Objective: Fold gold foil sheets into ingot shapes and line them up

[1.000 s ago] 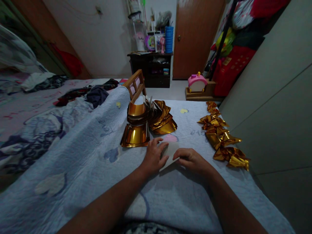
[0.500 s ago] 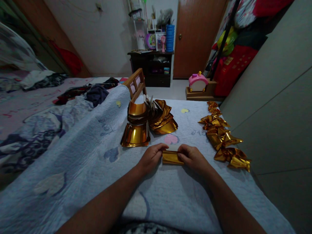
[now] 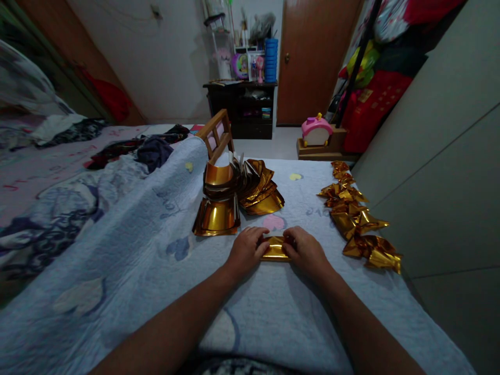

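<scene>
Head view: both hands lie on the pale blue quilted bedspread (image 3: 273,312) w/ a small folded strip of shiny gold foil paper (image 3: 275,248) between them; the strip lies flat on the cloth, just in front of the person, so the soft surface backs it while it is pressed. The left hand (image 3: 246,250) holds the strip's left end, fingers curled and closed on it, thumb on top; the right hand (image 3: 304,249) does the same at the right end, fingers bent and pinching the foil edge; both wrists are low, forearms come in from the bottom corners and meet in a V shape, palms turned down.

Behind the hands, near but not touching, stands a pile of curled gold foil sheets (image 3: 234,195), approx. within reach of the left hand, probably as stock. Along the right side, beside the grey cupboard wall (image 3: 437,172), a row of folded gold foil pieces (image 3: 357,216) lies well apart from the pile, probably to keep finished and unfolded ones separate. Further back: a small wooden chair frame (image 3: 217,133), a brown wooden door (image 3: 312,57), a pink toy house (image 3: 315,130); clothes lie on the bed at left.
</scene>
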A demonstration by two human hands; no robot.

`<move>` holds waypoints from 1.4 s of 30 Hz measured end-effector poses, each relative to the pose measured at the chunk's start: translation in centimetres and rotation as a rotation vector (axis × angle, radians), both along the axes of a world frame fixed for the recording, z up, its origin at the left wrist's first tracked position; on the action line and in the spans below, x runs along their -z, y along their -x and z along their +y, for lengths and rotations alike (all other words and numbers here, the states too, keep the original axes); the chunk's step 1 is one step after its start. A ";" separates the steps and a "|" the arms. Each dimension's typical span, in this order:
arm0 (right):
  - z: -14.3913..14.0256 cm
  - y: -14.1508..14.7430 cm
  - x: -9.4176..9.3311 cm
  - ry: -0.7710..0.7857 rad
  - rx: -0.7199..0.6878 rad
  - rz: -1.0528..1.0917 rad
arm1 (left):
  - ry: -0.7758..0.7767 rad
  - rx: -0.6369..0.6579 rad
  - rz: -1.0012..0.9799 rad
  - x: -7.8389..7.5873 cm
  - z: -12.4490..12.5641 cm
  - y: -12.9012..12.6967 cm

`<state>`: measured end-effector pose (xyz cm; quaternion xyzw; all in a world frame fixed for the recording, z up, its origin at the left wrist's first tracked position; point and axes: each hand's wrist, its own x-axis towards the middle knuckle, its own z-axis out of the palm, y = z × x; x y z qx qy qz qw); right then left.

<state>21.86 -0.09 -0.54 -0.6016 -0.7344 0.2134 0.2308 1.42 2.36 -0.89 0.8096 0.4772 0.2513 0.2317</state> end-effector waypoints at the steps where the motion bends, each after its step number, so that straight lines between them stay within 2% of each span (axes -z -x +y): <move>1: 0.0 0.0 0.1 -0.042 0.005 -0.036 | -0.021 -0.007 0.016 0.1 0.1 0.0; 4: 0.0 0.1 0.3 -0.118 0.036 -0.132 | -0.094 -0.037 0.077 0.3 0.2 -0.1; 7: 0.0 0.2 0.3 -0.119 0.072 -0.179 | -0.124 -0.034 0.133 0.5 0.2 -0.1; 26: 0.0 0.3 0.3 -0.110 0.052 -0.125 | -0.060 0.095 0.093 0.0 0.1 -0.3; 31: 0.2 0.1 0.3 -0.119 0.015 -0.002 | -0.050 0.108 0.018 0.3 0.2 -0.1; 35: 0.3 0.0 -0.1 -0.016 -0.050 0.199 | 0.005 0.102 -0.078 0.2 0.2 0.2; 37: 0.2 0.0 -0.5 0.052 -0.061 0.315 | 0.066 0.071 -0.158 0.0 0.1 0.3; 42: 0.1 -0.3 -1.2 0.153 -0.055 0.563 | 0.331 0.006 -0.388 -0.5 -0.1 0.4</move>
